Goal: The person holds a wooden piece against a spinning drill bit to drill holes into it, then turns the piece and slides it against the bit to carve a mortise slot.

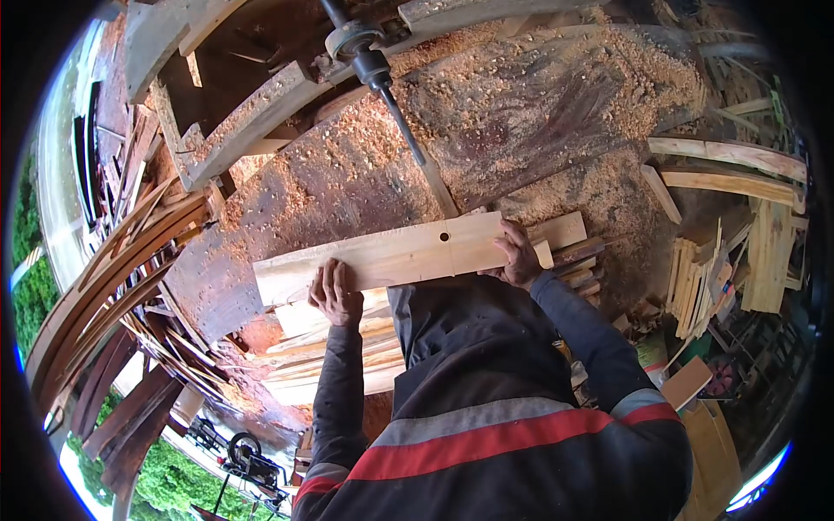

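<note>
A pale wooden board (391, 252) with one round dark hole right of its middle lies across the front of the work surface, against the person's dark clothing. My left hand (334, 293) grips its lower edge toward the left end, fingers over the top face. At the right end my right hand (516, 256) holds the board, fingers on its face. Beyond the board, a drill bit (404, 126) in a chuck (372, 68) points down toward the surface, apart from the board.
Wood shavings cover the dark work surface (347, 187). Stacked boards (347, 343) lie below the held board. Curved timber (113, 269) stands at the left, with more planks (730, 161) and thin strips (691, 282) at the right. A timber frame (252, 122) runs along the far side.
</note>
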Action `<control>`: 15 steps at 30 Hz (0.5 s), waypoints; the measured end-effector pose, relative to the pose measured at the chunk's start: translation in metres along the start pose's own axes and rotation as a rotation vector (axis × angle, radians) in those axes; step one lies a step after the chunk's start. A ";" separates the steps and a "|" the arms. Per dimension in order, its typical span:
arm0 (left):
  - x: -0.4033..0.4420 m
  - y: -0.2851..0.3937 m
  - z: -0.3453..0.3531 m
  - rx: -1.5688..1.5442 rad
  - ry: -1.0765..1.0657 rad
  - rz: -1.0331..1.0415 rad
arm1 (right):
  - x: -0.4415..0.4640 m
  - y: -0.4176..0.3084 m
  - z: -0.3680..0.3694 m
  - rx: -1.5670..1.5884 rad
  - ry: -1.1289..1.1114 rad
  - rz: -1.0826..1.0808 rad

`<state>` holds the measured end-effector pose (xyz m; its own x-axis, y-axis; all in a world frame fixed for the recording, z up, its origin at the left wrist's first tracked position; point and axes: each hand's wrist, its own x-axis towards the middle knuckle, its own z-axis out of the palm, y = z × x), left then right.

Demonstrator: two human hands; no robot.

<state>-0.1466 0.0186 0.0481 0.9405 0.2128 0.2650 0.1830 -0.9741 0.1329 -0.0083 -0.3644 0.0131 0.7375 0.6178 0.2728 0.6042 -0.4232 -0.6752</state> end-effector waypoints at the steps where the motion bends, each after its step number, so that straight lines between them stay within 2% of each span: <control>1: -0.003 0.000 0.002 -0.009 0.008 -0.013 | -0.001 0.000 0.000 0.001 -0.004 0.001; 15: -0.011 0.007 0.018 -0.017 0.145 -0.009 | -0.010 0.002 0.006 -0.074 0.013 -0.051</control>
<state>-0.1507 0.0076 0.0288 0.8872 0.2317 0.3990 0.1851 -0.9709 0.1521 -0.0162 -0.3676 0.0043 0.7087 0.6314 0.3146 0.6613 -0.4395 -0.6079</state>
